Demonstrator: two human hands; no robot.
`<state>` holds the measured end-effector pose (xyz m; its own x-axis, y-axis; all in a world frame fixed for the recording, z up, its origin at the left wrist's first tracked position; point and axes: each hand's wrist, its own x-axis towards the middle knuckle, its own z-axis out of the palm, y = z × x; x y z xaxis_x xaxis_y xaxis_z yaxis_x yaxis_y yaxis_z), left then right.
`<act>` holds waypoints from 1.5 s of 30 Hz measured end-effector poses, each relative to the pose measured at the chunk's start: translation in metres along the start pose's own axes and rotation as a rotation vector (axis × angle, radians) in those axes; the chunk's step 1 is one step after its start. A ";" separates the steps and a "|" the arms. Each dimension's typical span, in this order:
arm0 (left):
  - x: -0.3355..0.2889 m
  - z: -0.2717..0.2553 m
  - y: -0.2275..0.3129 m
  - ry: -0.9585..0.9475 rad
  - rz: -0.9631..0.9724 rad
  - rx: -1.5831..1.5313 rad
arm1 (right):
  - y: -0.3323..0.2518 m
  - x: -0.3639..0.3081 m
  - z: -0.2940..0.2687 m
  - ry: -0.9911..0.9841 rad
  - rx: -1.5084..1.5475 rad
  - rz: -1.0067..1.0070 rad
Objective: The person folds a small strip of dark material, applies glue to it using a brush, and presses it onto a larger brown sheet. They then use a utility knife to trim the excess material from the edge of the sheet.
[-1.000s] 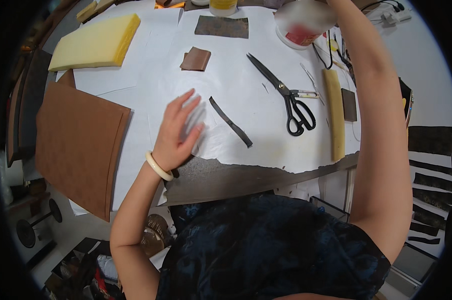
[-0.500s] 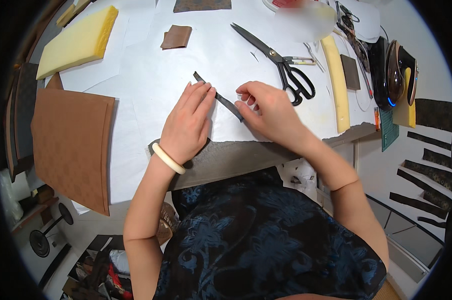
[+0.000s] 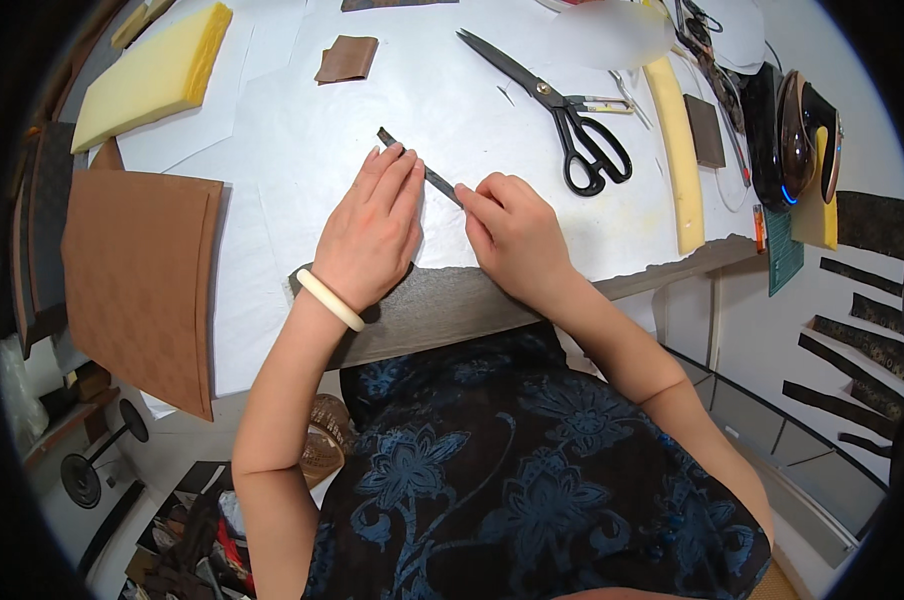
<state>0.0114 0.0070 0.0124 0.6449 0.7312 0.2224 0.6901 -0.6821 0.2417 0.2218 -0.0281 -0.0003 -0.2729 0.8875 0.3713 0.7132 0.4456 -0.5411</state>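
Observation:
A narrow dark strip (image 3: pixel 442 186), seemingly fabric or leather, lies slantwise on white paper. Flat on the strip's upper part rest the fingers of my left hand (image 3: pixel 370 215), stretched out and pressing it down; the far tip sticks out beyond them. My right hand (image 3: pixel 517 235) is closed, with thumb and bent index finger at the near end of the strip, which they cover. The short stretch between both hands is straight. Black-handled scissors (image 3: pixel 562 120) lie beyond my right hand, blades pointing away to the left. A small folded brown piece (image 3: pixel 347 59) lies farther off.
Brown panels (image 3: pixel 140 285) and a yellow foam block (image 3: pixel 152 75) occupy the left side. Along the right lie a long pale yellow strip (image 3: pixel 676 160), a dark block (image 3: pixel 705 130) and an iron (image 3: pixel 800 140). The table's grey front edge (image 3: pixel 442 315) runs before me.
My right hand has moved left and closed on the strip's near end, which showed uncovered before. The strip now looks straighter. My left hand stays flat on it, while the view shifts slightly.

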 end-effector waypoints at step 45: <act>-0.006 -0.010 0.003 -0.152 0.084 0.076 | -0.002 -0.022 -0.011 -0.059 -0.168 -0.062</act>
<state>0.0067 0.0007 0.0214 0.7397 0.6667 0.0917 0.6508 -0.7433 0.1549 0.2332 -0.0501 0.0012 -0.3534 0.8667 0.3520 0.7903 0.4780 -0.3834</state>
